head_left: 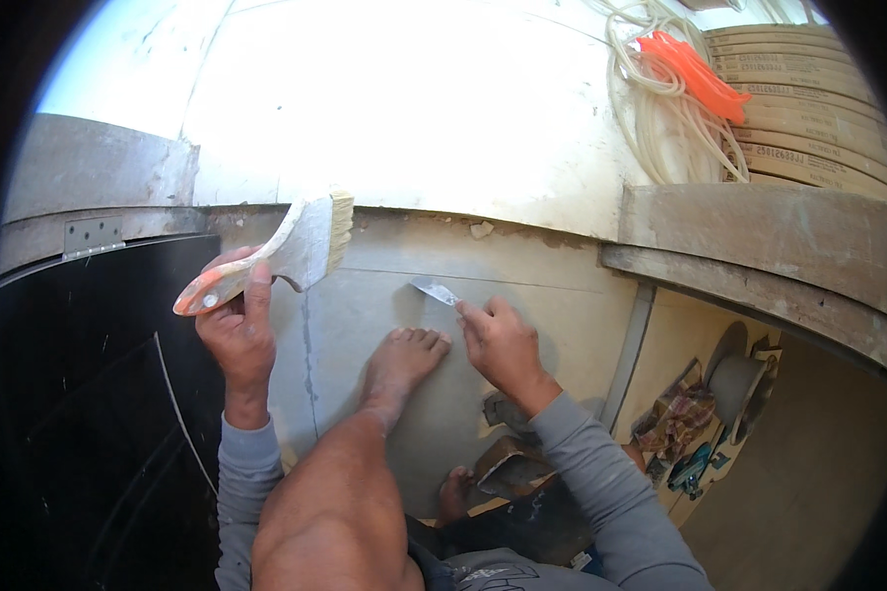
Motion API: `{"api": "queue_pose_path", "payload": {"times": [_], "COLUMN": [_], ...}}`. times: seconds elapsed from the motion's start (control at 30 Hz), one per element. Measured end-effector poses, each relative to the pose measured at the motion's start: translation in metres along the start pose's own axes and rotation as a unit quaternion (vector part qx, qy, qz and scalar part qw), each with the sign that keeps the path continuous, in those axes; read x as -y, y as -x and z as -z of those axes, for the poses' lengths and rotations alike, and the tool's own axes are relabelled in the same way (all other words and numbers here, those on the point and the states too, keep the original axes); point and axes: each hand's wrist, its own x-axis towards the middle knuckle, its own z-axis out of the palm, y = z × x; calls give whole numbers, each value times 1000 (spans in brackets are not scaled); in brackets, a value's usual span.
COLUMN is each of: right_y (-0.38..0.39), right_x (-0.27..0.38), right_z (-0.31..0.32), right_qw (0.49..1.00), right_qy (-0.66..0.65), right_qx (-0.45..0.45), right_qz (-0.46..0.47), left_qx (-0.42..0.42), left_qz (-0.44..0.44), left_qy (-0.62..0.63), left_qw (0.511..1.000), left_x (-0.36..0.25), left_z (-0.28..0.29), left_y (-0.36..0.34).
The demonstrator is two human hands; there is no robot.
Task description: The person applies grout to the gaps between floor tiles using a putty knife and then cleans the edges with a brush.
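Note:
My left hand [238,340] is closed round the handle of a wide paintbrush [310,241], held up at the left with its pale bristles pointing right. White and orange paint marks the brush's handle. In my right hand [505,347] is a small putty knife [434,290], its metal blade aimed left and away from me, above the grey tiled floor [493,271]. Whether the blade touches the floor I cannot tell. My bare foot [404,364] stands between the two hands. Below my right wrist is an open container [512,465], partly hidden by my sleeve.
A black panel [99,394] with a hinge [94,236] lies at the left. Wooden boards [759,236] edge the right side. Beyond them are coiled clear hose [650,128], an orange plastic bag [695,79] and stacked cartons [808,108]. A plaid cloth [678,414] lies at lower right.

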Motion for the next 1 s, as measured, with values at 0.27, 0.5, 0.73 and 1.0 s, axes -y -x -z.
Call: {"api": "queue_pose_path", "payload": {"times": [0.27, 0.5, 0.73, 1.0], "right_y": [0, 19, 16, -26], "right_x": [-26, -59, -57, 31], "right_z": [27, 74, 76, 2], "right_qw": [989, 982, 995, 996], "right_qy": [115, 156, 59, -27], "right_qx": [86, 98, 73, 36], "right_qz": [45, -29, -46, 73], "left_qx": [-8, -24, -13, -26], "left_qz": [0, 19, -8, 5], "left_qy": [-5, 0, -12, -4], "left_qw": [1000, 1000, 1000, 1000], "left_x": [5, 10, 7, -2], "left_z": [6, 14, 14, 13], "left_y": [-5, -4, -8, -9]}}
